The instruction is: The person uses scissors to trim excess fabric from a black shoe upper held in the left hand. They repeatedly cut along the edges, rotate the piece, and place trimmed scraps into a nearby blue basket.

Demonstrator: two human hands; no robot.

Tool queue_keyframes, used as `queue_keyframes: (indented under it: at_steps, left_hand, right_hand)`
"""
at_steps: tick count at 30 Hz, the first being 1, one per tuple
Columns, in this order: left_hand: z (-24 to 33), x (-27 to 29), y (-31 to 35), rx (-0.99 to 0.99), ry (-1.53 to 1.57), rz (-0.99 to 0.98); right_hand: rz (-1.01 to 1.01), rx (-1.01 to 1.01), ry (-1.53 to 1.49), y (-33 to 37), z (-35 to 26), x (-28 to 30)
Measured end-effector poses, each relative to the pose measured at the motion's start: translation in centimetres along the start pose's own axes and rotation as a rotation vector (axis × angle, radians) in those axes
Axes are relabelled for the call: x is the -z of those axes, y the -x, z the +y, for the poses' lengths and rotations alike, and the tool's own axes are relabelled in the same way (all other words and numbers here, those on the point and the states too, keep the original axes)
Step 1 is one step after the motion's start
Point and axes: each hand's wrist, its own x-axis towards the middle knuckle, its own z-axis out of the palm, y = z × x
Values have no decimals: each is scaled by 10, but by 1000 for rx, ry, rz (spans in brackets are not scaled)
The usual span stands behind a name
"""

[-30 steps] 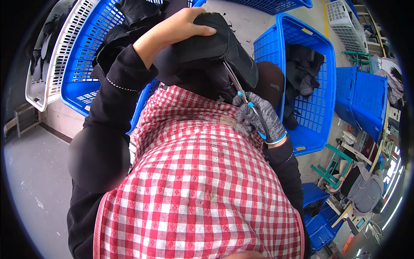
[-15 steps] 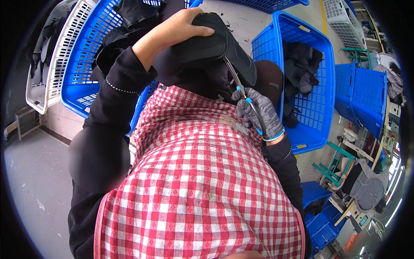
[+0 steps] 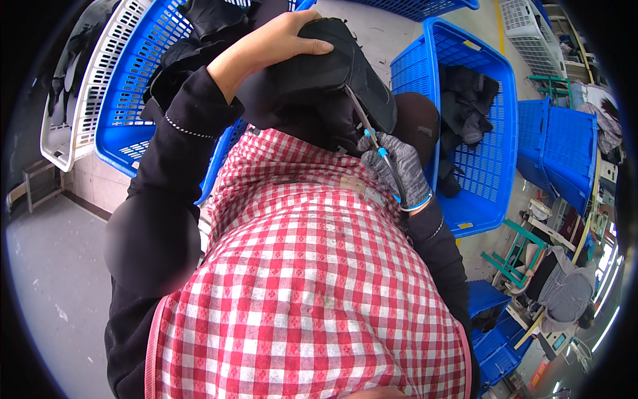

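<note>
A black, boxy fabric piece, like a small bag, is held up over my lap. My bare left hand grips its upper left edge, thumb on top and fingers hidden behind. My right hand, in a grey knit glove with a blue-edged cuff, is closed around the handles of long metal scissors with blue parts. Their tips touch the seam on the near side of the black piece. Whether the blades are parted is hard to see.
Left of my lap stands a blue crate of black pieces beside a white crate. On the right, another blue crate holds more black pieces. Stacked blue crates and a green metal frame lie farther right.
My right hand has shifted slightly left and its wrist has turned a little. The scissor tips stay at the same seam; my left hand has hardly moved.
</note>
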Motion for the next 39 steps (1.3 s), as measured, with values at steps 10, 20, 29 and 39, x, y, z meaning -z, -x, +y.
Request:
queue_keyframes:
  at_steps: [10,20,29,39]
  left_hand:
    - [-8,2,0,9,24,-24]
    - [5,8,9,75,10,-35]
    - [-1,8,10,90,33,-26]
    - [-14,14,11,224,111,12]
  right_hand:
    - [-189,-281,-502,-3,-12,3]
    - [-155,-230,-427,-5,-12,1]
    - [-228,227,380,-15,-13,19]
    - [-87,3,-809,15,-20,17]
